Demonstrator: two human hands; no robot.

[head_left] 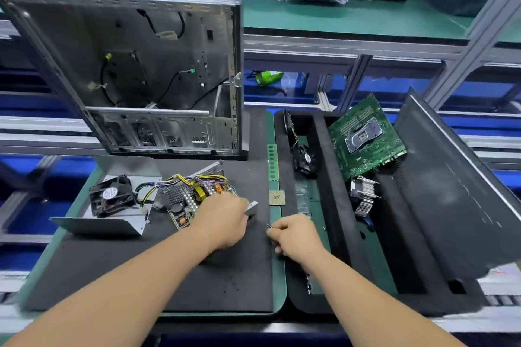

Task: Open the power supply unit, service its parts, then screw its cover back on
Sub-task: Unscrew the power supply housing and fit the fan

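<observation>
- Lying opened on the dark mat of the surface (225, 284), at about 9 o'clock from centre, the power supply unit (189, 200) shows its circuit board and bundled wires.
- Its metal cover (107, 224) sits at 9 o'clock of the board, with a black fan (111, 196) resting on it.
- The left hand (222, 220) curls over the unit's 3 o'clock edge, gripping a small grey metal piece (252, 208).
- The right hand (296, 235), just beside at 3 o'clock, pinches a tiny screw (269, 225).
- A processor chip (276, 197) lies at 12 o'clock of the right hand.
- An empty computer case (146, 70) stands at 11 o'clock; a green motherboard (366, 138) leans in the black tray (324, 298) at 2 o'clock.
</observation>
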